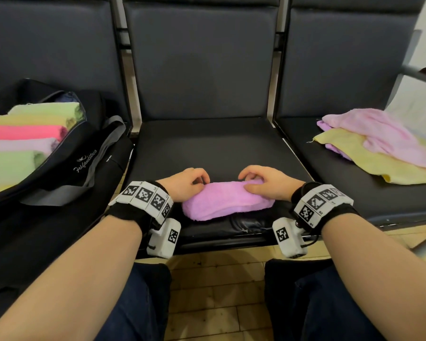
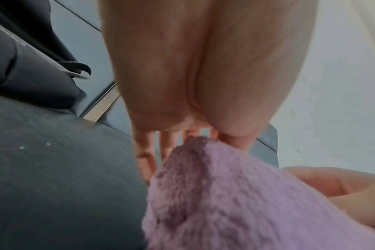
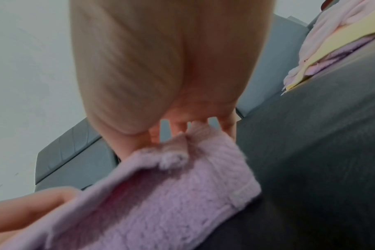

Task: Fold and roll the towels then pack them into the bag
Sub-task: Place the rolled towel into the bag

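Note:
A purple towel (image 1: 225,201), partly rolled, lies near the front edge of the middle dark seat (image 1: 207,148). My left hand (image 1: 190,183) grips its left end, fingers curled over the far edge. At the right end my right hand (image 1: 261,184) holds the roll, thumb on the near side, fingers over the top. The left wrist view shows the purple towel (image 2: 235,194) under my fingers (image 2: 148,152). In the right wrist view the purple towel (image 3: 171,194) shows its hemmed end. An open black bag (image 1: 67,156) on the left seat holds several rolled towels (image 1: 22,141).
A loose pile of pink, yellow and purple towels (image 1: 384,146) lies on the right seat. Seat backs rise behind. Below the seat edge are a tiled floor (image 1: 217,299) and my knees in dark trousers. The bag's grey strap (image 1: 101,156) hangs toward the middle seat.

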Demonstrator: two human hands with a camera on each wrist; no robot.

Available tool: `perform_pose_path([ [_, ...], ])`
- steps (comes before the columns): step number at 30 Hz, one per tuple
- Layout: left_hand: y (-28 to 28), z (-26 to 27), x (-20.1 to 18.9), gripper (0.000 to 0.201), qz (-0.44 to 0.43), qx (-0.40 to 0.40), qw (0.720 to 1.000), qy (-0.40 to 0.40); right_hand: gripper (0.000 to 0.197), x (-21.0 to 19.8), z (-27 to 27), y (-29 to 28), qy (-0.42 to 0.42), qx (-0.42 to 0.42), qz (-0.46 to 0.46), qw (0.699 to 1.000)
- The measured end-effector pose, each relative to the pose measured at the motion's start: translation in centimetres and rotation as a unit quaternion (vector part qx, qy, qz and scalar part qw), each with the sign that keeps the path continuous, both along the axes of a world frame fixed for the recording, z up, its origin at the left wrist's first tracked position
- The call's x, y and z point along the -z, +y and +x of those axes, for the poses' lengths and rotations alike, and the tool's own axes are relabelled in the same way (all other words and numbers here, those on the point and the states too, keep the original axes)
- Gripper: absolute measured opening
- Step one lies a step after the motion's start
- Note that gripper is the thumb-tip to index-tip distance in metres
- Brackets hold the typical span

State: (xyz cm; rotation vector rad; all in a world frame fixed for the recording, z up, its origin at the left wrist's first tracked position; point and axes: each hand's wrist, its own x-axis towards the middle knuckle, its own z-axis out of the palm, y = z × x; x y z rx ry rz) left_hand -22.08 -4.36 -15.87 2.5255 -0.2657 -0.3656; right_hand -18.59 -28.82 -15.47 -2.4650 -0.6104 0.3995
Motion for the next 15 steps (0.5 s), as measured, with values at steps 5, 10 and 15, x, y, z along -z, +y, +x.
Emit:
perform_pose_path([
  [5,0.5,-0.3,-0.3,0.041,0.008,0.011,0.999,0.031,0.042,-0.1,-0.3,-1.1,0.073,-0.001,0.013,0.997],
  [10,1.9,-0.5,-0.5,0.085,0.079,0.056,0.990,0.100,0.068,0.2,-0.2,-1.9,0.126,-0.001,0.005,0.992],
  [15,2.1,-0.8,-0.9,0.085,0.115,0.048,0.984,0.128,0.070,0.0,-0.7,-1.8,0.140,-0.016,0.004,0.990],
])
